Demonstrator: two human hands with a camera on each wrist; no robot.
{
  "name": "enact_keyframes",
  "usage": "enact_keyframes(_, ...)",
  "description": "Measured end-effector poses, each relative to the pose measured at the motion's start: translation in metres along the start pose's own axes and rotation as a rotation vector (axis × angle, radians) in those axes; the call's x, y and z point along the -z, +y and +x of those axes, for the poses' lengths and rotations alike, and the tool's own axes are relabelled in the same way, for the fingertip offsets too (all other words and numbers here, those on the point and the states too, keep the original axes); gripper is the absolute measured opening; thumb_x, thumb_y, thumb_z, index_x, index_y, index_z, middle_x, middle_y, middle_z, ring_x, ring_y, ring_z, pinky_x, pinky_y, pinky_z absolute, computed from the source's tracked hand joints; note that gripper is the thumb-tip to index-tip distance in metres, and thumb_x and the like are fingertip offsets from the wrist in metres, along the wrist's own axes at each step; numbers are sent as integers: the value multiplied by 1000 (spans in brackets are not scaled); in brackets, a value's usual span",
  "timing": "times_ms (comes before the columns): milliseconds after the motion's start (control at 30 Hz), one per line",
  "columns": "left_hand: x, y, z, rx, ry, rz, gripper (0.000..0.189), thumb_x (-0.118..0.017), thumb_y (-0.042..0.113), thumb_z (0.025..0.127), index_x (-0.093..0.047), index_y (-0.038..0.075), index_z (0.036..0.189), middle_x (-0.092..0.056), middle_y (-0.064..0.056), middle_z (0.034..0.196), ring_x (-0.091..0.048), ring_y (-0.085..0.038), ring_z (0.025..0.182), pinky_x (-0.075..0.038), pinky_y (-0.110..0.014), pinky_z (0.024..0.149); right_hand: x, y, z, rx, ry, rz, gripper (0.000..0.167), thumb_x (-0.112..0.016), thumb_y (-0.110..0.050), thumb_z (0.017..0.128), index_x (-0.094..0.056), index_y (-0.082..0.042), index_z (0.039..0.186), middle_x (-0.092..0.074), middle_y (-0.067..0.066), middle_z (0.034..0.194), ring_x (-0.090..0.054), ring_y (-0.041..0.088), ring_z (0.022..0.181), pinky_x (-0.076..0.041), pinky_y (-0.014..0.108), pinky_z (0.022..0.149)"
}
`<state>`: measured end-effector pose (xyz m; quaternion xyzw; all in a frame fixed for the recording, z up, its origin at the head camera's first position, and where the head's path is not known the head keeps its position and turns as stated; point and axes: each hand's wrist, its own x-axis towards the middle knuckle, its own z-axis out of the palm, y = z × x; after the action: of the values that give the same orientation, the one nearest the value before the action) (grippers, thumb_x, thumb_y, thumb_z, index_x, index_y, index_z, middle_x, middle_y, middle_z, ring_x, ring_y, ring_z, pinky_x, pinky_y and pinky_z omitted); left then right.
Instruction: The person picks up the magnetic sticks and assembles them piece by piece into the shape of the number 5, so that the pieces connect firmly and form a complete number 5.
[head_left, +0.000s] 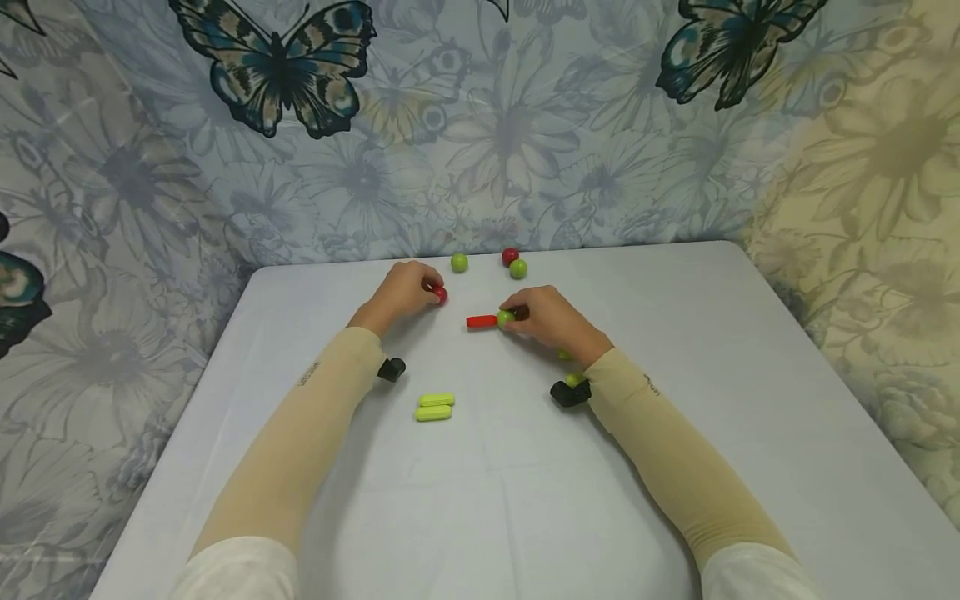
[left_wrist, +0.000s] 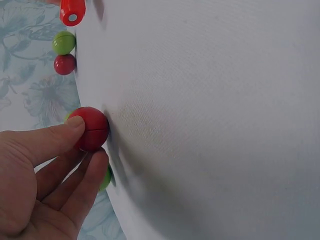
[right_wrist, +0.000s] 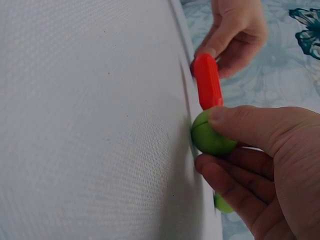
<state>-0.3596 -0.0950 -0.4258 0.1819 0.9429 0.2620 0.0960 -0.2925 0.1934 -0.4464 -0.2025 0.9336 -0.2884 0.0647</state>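
In the head view my left hand (head_left: 405,289) pinches a red ball (head_left: 441,295) at the back left of the table. The left wrist view shows that red ball (left_wrist: 93,131) between thumb and fingertips, a seam line across it. To the right of it, my right hand (head_left: 553,321) pinches a green ball (right_wrist: 212,136) between thumb and fingers. A red stick (head_left: 482,322) meets this green ball at one end and points left toward the other hand. At its free end, the red stick (left_wrist: 72,12) has a small pale round spot.
Near the back edge lie a green ball (head_left: 459,263), a red ball (head_left: 510,257) and another green ball (head_left: 518,269). Two yellow-green sticks (head_left: 435,407) lie side by side on the white table (head_left: 480,517). Yellow-green pieces (head_left: 574,379) are partly hidden by the right wrist.
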Motion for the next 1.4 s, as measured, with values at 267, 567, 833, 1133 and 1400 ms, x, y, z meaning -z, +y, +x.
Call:
enact_keyframes(267,6,0,-11,-14,47,-127,35,-82,18,99,-77,8,132,-74,-9,117,-67,-25,110,-56,-41,95,-1,2,0,23,10,-27,33,-84,-14,98,-79,-5,130,-76,4,106,-66,20,92,-57,37,83)
enact_keyframes(567,7,2,-26,-68,50,-227,30,-87,22,96,-79,10,123,-76,-5,116,-67,-24,110,-55,-43,97,2,8,1,13,19,-11,34,-83,-16,99,-79,-6,131,-77,4,113,-67,21,97,-57,39,89)
enact_keyframes(833,-13,-3,-33,-108,21,-233,23,-89,18,94,-79,10,114,-77,-4,111,-67,-24,102,-55,-41,93,5,10,0,-10,11,-10,36,-83,-19,100,-77,-6,133,-76,4,118,-67,20,100,-57,40,91)
enact_keyframes(1133,-30,-4,-33,-113,4,-235,20,-90,19,93,-79,12,108,-76,-1,104,-66,-23,97,-52,-39,89,4,11,1,-1,14,-9,37,-82,-18,100,-77,-6,134,-76,5,118,-66,20,99,-57,39,90)
enact_keyframes(1400,-38,-3,-28,-125,10,-259,19,-90,23,93,-79,15,107,-76,0,104,-67,-22,100,-54,-41,90,5,9,1,-10,19,9,37,-82,-18,100,-76,-6,135,-76,5,115,-66,21,99,-57,40,90)
